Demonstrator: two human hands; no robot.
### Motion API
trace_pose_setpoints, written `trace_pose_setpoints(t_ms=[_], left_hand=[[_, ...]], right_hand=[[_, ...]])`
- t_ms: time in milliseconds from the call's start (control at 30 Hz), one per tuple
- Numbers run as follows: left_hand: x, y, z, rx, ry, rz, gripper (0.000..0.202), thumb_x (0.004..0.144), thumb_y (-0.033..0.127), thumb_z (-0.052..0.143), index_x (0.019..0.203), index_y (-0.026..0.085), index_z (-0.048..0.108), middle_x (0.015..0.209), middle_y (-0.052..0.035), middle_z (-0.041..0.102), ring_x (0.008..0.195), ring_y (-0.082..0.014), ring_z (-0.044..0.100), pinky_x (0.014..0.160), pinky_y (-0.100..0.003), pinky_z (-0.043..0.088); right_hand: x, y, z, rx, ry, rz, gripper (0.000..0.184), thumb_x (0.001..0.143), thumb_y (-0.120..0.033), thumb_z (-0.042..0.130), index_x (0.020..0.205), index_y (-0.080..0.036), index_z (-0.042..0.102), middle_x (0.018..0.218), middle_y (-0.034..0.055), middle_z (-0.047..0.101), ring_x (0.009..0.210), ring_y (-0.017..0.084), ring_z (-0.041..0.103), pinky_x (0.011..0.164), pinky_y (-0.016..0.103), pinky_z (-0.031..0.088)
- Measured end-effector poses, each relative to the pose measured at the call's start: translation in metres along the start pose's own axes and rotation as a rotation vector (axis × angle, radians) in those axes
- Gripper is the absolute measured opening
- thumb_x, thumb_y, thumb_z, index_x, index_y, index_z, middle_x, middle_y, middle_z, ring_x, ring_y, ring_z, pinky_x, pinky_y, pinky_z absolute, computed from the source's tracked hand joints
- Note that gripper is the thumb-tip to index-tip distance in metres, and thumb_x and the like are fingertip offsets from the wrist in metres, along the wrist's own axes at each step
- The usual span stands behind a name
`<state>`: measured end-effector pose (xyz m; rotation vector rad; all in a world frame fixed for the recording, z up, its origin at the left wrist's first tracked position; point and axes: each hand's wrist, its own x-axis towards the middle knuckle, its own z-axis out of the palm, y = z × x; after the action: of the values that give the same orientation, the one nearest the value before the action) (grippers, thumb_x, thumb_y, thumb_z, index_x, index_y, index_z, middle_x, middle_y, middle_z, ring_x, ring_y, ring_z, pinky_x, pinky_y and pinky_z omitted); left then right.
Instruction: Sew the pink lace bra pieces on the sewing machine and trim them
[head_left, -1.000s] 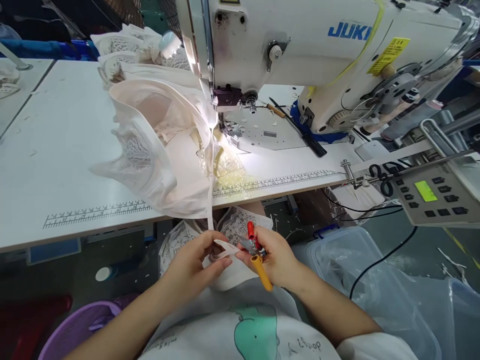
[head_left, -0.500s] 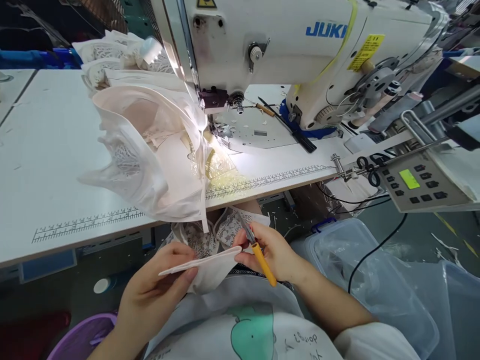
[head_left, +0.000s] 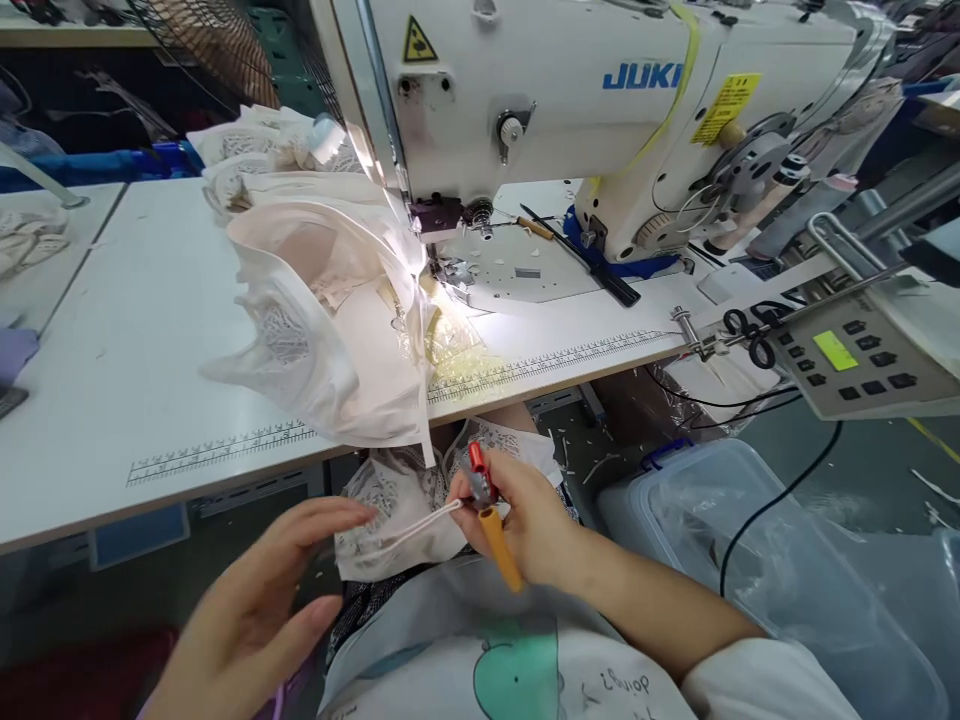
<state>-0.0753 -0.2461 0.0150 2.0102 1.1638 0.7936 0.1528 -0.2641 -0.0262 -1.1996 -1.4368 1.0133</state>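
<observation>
My right hand [head_left: 517, 510] is closed around a small metal tool with an orange handle [head_left: 499, 550] and a red part at its upper end. Its blades cannot be made out clearly. The same fingers pinch the end of a thin white fabric piece [head_left: 420, 522], whose edges stretch leftward over my lap. My left hand [head_left: 262, 600] is open, thumb and fingers apart, just left of that piece and holding nothing. Below the table edge, white lace fabric [head_left: 375, 490] lies on my lap. A white bra-like garment [head_left: 315, 350] rests on the table by the needle.
A JUKI sewing machine [head_left: 555, 90] stands over the white table [head_left: 165, 350]. A black-handled tool [head_left: 611, 280] lies on its bed. The control panel [head_left: 855, 360] juts out at right, above a clear plastic bin [head_left: 787, 560]. More white garments [head_left: 262, 150] are piled behind.
My left hand has let go of the white fabric piece and moved left and down, opening. My right hand keeps the tool, now turned so its red part shows. The view has shifted slightly.
</observation>
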Motion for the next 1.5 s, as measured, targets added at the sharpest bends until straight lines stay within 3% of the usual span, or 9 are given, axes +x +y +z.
trace_pose_setpoints(t_ms=[100, 233, 433, 667, 867, 1067, 1200, 1300, 1500], left_hand=[[0.002, 0.017, -0.007, 0.254, 0.029, 0.196, 0.034, 0.088, 0.044, 0.057, 0.118, 0.03, 0.06, 0.121, -0.0029, 0.064, 0.113, -0.0256, 0.059, 0.1, -0.032, 0.047], [0.022, 0.023, 0.005, 0.387, -0.193, 0.405, 0.016, 0.093, 0.024, 0.047, 0.094, 0.023, 0.063, 0.096, -0.0023, 0.069, 0.091, -0.0197, 0.064, 0.094, -0.035, 0.049], [0.034, 0.007, 0.018, 0.076, -0.307, 0.134, 0.026, 0.092, 0.026, 0.042, 0.076, 0.021, 0.061, 0.067, 0.0011, 0.058, 0.059, -0.0125, 0.055, 0.053, -0.021, 0.045], [0.031, 0.006, 0.018, -0.143, -0.213, -0.147, 0.024, 0.086, 0.037, 0.054, 0.072, 0.02, 0.064, 0.065, -0.0017, 0.061, 0.055, -0.0123, 0.051, 0.046, -0.019, 0.041], [0.031, 0.004, 0.017, -0.205, -0.213, -0.226, 0.028, 0.086, 0.043, 0.056, 0.074, 0.019, 0.066, 0.065, -0.0013, 0.061, 0.053, -0.0125, 0.05, 0.046, -0.02, 0.04], [0.035, 0.024, 0.024, -0.398, -0.343, -0.321, 0.036, 0.085, 0.048, 0.053, 0.065, 0.018, 0.056, 0.058, 0.0014, 0.051, 0.049, -0.0098, 0.039, 0.042, -0.019, 0.032], [0.036, 0.022, 0.034, -0.459, -0.435, -0.361, 0.036, 0.083, 0.05, 0.05, 0.066, 0.019, 0.052, 0.059, 0.0026, 0.047, 0.052, -0.0103, 0.04, 0.044, -0.018, 0.035], [0.035, 0.014, 0.044, -0.491, -0.433, -0.357, 0.035, 0.083, 0.05, 0.049, 0.065, 0.019, 0.051, 0.057, 0.0042, 0.044, 0.051, -0.0101, 0.039, 0.043, -0.018, 0.033], [0.038, 0.006, 0.057, -0.458, -0.353, -0.413, 0.035, 0.078, 0.049, 0.051, 0.06, 0.019, 0.048, 0.052, 0.0061, 0.039, 0.048, -0.0093, 0.033, 0.042, -0.019, 0.027]], right_hand=[[0.005, -0.007, 0.004, -0.122, -0.101, -0.059, 0.02, 0.065, -0.016, 0.055, 0.075, -0.024, 0.04, 0.068, -0.0032, 0.049, 0.058, 0.013, 0.044, 0.05, 0.023, 0.034], [0.006, -0.014, 0.011, -0.141, -0.167, -0.122, 0.019, 0.065, -0.017, 0.055, 0.076, -0.024, 0.041, 0.069, -0.0025, 0.052, 0.057, 0.013, 0.046, 0.051, 0.023, 0.035], [-0.002, -0.012, 0.008, -0.132, -0.112, -0.034, 0.013, 0.075, -0.026, 0.059, 0.077, -0.023, 0.046, 0.07, 0.0, 0.058, 0.06, 0.015, 0.051, 0.053, 0.025, 0.04], [-0.004, -0.007, 0.007, 0.119, -0.074, 0.191, 0.027, 0.076, -0.043, 0.064, 0.073, -0.025, 0.044, 0.077, 0.0035, 0.063, 0.07, 0.02, 0.06, 0.061, 0.031, 0.049], [0.001, -0.013, 0.007, 0.018, -0.088, 0.145, 0.035, 0.077, -0.049, 0.063, 0.067, -0.024, 0.042, 0.066, -0.0001, 0.052, 0.059, 0.016, 0.049, 0.054, 0.028, 0.041], [0.002, -0.027, -0.017, 0.222, -0.358, 0.295, 0.035, 0.083, -0.054, 0.06, 0.081, -0.023, 0.044, 0.065, -0.003, 0.049, 0.054, 0.012, 0.047, 0.051, 0.025, 0.041], [0.004, -0.02, -0.048, -0.092, -0.6, 0.19, 0.052, 0.078, -0.073, 0.055, 0.073, -0.023, 0.039, 0.07, -0.0013, 0.048, 0.059, 0.013, 0.044, 0.052, 0.025, 0.038], [0.0, -0.012, -0.065, -0.317, -0.756, 0.132, 0.063, 0.077, -0.087, 0.035, 0.068, -0.024, 0.032, 0.066, -0.0023, 0.043, 0.057, 0.013, 0.04, 0.052, 0.027, 0.033], [-0.009, -0.023, -0.074, -0.494, -0.758, 0.199, 0.071, 0.072, -0.093, 0.021, 0.065, -0.023, 0.03, 0.061, -0.0039, 0.038, 0.053, 0.012, 0.032, 0.05, 0.026, 0.026]])
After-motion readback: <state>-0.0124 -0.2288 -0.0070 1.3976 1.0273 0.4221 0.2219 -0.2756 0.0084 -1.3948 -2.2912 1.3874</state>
